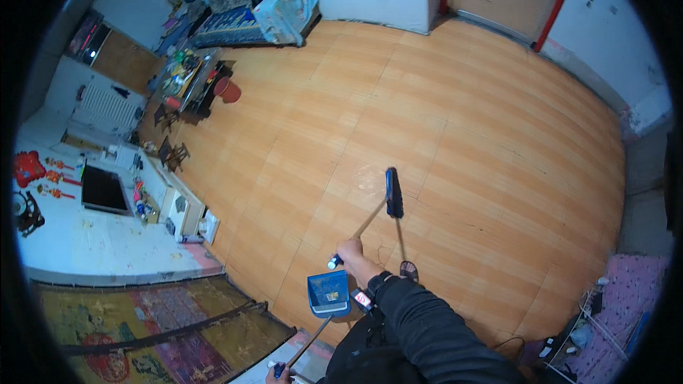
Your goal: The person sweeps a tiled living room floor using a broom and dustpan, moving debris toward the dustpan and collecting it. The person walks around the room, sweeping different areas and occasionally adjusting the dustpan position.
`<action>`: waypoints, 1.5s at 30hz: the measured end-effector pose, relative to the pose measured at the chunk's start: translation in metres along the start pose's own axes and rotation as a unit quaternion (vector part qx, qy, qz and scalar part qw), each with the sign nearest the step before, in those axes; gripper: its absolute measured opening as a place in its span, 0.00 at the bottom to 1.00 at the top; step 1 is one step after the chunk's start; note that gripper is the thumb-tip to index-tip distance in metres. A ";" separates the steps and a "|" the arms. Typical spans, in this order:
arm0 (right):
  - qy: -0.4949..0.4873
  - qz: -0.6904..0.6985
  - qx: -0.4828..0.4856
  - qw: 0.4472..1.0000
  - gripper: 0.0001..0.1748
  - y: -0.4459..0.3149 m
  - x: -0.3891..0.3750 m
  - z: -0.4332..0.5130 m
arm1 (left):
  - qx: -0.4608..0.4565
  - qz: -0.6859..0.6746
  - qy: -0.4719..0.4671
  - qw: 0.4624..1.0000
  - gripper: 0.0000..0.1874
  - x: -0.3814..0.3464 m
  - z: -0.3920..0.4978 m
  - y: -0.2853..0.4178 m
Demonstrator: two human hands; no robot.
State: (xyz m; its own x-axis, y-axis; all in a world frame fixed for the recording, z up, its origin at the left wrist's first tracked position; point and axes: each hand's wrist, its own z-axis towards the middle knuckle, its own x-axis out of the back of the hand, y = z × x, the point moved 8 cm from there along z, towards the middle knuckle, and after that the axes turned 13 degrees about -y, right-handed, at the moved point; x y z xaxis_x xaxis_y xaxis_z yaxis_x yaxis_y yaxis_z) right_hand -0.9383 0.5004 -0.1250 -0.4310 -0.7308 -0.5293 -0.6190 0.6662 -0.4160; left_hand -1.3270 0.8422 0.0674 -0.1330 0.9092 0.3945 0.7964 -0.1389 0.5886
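Note:
My right hand is closed round the upper end of a broom's long handle in the middle of the view. The broom's blue head with dark bristles is over the tiled floor, to the right of a pale shiny patch. Low in the view, my left hand grips the handle of a long-handled blue dustpan, partly cut off by the picture's edge. Some small bits lie inside the pan. A sandalled foot shows beside my sleeve.
A patterned fabric-covered surface lies lower left. A television stands left, with small stools, a cluttered table and a red bucket beyond. A sofa is at the back; a rack stands lower right.

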 end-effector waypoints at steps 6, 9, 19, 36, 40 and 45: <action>-0.078 -0.057 -0.007 0.995 0.05 -0.037 0.032 0.008 | -0.040 0.022 0.032 0.998 0.08 0.020 0.005 0.006; -0.116 -0.040 -0.007 0.992 0.06 -0.049 0.076 -0.021 | -0.079 0.060 0.057 0.993 0.08 0.042 0.022 0.013; 0.104 -0.071 0.003 0.992 0.02 0.020 0.161 -0.212 | -0.105 0.038 0.005 0.994 0.11 0.135 0.173 0.017; 0.197 0.086 -0.061 0.975 0.08 0.177 0.025 -0.050 | -0.075 -0.099 -0.039 0.991 0.10 0.210 0.292 -0.021; 0.129 0.050 -0.039 0.990 0.08 0.174 -0.116 0.030 | -0.050 -0.144 -0.041 0.987 0.12 0.216 0.270 -0.034; -0.021 0.039 -0.055 0.998 0.07 0.139 -0.229 0.093 | -0.068 -0.094 -0.029 0.993 0.11 0.239 0.263 -0.039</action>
State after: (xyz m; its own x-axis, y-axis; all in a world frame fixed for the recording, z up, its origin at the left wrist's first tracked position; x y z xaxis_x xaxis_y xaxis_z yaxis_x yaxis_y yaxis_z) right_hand -0.8643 0.7745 -0.1305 -0.4535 -0.6693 -0.5886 -0.6539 0.6986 -0.2905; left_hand -1.2352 1.1681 -0.0467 -0.2338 0.9447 0.2300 0.6738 -0.0132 0.7388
